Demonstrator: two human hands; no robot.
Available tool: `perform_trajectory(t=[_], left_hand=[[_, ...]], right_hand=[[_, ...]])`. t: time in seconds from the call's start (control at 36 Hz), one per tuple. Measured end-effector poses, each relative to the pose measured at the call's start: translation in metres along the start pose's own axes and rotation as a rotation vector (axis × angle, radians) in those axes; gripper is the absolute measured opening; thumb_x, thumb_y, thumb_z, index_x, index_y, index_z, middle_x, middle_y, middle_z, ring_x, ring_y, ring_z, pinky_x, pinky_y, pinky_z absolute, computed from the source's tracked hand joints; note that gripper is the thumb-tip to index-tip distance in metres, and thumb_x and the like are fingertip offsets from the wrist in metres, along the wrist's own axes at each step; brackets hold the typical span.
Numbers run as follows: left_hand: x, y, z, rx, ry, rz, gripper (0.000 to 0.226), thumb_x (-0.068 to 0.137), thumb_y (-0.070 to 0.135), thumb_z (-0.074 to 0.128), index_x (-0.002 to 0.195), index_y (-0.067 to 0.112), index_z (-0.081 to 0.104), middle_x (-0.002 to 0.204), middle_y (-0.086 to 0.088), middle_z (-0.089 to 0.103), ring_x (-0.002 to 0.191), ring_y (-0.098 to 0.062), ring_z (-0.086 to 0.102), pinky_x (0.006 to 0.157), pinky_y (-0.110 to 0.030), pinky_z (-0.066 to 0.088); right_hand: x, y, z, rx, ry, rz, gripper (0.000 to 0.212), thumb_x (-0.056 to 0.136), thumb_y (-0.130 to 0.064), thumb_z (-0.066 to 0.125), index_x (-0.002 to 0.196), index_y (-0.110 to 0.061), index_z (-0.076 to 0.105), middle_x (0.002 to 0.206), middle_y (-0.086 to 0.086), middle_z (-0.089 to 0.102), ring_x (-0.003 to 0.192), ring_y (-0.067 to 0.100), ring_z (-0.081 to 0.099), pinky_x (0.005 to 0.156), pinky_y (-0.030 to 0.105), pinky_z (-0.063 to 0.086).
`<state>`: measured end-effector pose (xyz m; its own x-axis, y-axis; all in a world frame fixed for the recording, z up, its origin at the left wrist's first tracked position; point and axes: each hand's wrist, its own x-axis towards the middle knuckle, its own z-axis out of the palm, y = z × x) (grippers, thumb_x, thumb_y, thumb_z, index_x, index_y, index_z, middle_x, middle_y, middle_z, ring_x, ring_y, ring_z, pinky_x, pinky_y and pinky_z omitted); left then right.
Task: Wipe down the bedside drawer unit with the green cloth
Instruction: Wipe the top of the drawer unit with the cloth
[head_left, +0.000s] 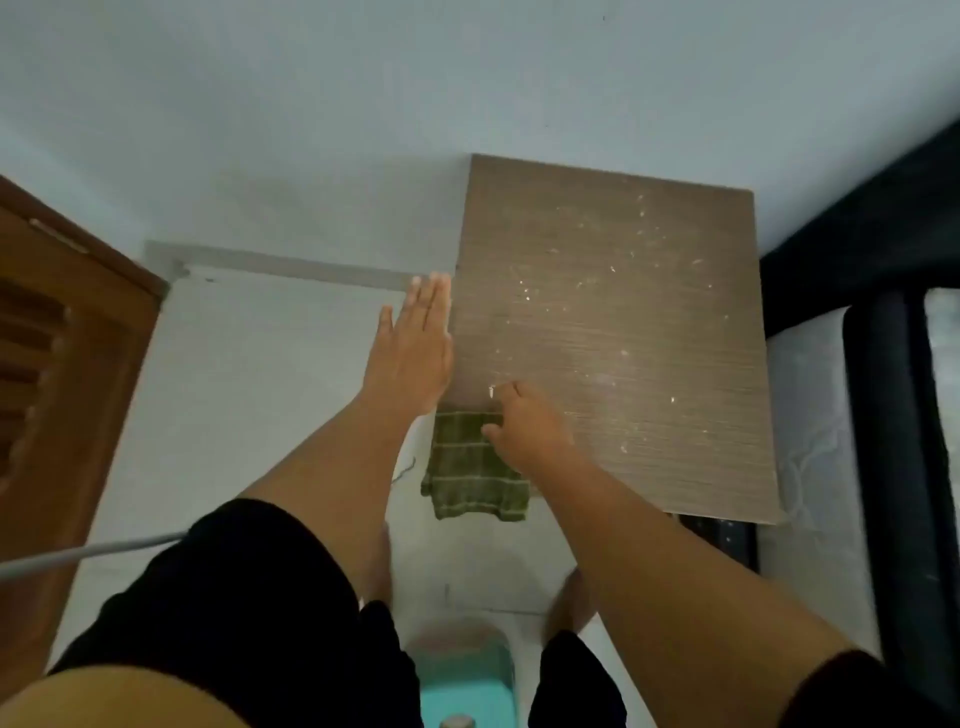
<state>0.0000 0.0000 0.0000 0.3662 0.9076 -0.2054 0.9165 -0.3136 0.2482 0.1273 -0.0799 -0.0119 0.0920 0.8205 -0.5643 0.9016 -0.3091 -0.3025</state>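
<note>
You're looking down at a pale grey-white wall (311, 104) meeting a light tiled floor (249, 374). Brown wooden louvred door (57, 332) at the left edge. Black bed frame (878, 364) with white mattress (810, 426) on the right. Teal plastic stool (462, 686) at bottom centre. Light is dim and flat.

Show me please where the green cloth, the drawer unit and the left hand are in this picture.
green cloth (470, 478): head view, on the hanging checked part below the right hand.
drawer unit (613, 332): head view, on the bare dusty wooden top.
left hand (413, 353): head view, on the back of the flat open hand.
</note>
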Motion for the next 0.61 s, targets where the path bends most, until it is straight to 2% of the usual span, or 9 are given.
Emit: perform_trajectory(t=[0.06,0.25,0.36,0.42,0.5,0.56,0.61], left_hand=[[0.005,-0.001,0.004,-0.01,-0.02,-0.015,0.059,0.102,0.023,0.024,0.151,0.014,-0.006,0.16,-0.003,-0.002,0.148,-0.019,-0.003,0.12,-0.044,0.008],[0.016,-0.008,0.036,0.01,-0.142,-0.023,0.058,0.102,0.025,0.023,0.151,0.015,-0.006,0.16,-0.003,-0.002,0.148,-0.02,-0.004,0.121,-0.044,0.008],[0.016,-0.008,0.047,-0.007,-0.228,-0.021,0.058,0.102,0.025,0.023,0.151,0.016,-0.007,0.16,-0.002,-0.002,0.148,-0.02,-0.004,0.121,-0.043,0.007],[0.016,-0.008,0.05,-0.017,-0.256,-0.017,0.058,0.102,0.025,0.023,0.151,0.016,-0.007,0.16,-0.002,-0.002,0.148,-0.02,-0.004,0.12,-0.043,0.007],[0.019,-0.007,0.05,-0.03,-0.28,-0.011,0.058,0.103,0.025,0.023,0.151,0.016,-0.007,0.16,-0.002,-0.002,0.148,-0.02,-0.004,0.12,-0.042,0.005],[0.022,-0.005,0.047,-0.033,-0.277,-0.006,0.058,0.103,0.025,0.024,0.151,0.016,-0.005,0.16,-0.001,-0.001,0.148,-0.02,-0.003,0.12,-0.043,0.006],[0.028,-0.004,0.041,-0.043,-0.263,-0.006,0.057,0.103,0.024,0.024,0.152,0.017,-0.004,0.16,-0.002,0.0,0.148,-0.02,-0.002,0.12,-0.044,0.007]], right_hand=[[0.005,0.002,0.005,-0.038,-0.018,0.016,0.057,0.089,-0.034,0.057,0.139,-0.016,0.037,0.136,0.005,0.044,0.123,0.024,0.045,0.101,0.039,0.04],[0.02,0.008,0.024,-0.146,-0.035,0.007,0.071,0.085,-0.031,0.064,0.144,-0.015,0.027,0.142,0.007,0.038,0.132,0.025,0.035,0.11,0.04,0.03],[0.026,0.009,0.03,-0.192,-0.025,-0.018,0.068,0.085,-0.033,0.064,0.141,-0.013,0.031,0.141,0.008,0.04,0.131,0.026,0.035,0.109,0.039,0.029],[0.028,0.01,0.03,-0.236,-0.031,-0.036,0.059,0.086,-0.034,0.061,0.136,-0.011,0.039,0.136,0.008,0.046,0.128,0.026,0.037,0.106,0.039,0.031],[0.032,0.011,0.026,-0.261,-0.108,-0.084,0.033,0.086,-0.036,0.058,0.111,-0.015,0.058,0.116,0.008,0.055,0.115,0.025,0.044,0.096,0.039,0.038],[0.035,0.012,0.02,-0.099,-0.187,-0.071,0.019,0.081,-0.036,0.061,0.084,-0.017,0.056,0.097,0.006,0.054,0.096,0.024,0.051,0.079,0.033,0.046],[0.038,0.012,0.01,0.11,-0.277,-0.019,0.021,0.077,-0.031,0.064,0.077,-0.016,0.049,0.082,0.001,0.05,0.082,0.021,0.051,0.06,0.024,0.041]])
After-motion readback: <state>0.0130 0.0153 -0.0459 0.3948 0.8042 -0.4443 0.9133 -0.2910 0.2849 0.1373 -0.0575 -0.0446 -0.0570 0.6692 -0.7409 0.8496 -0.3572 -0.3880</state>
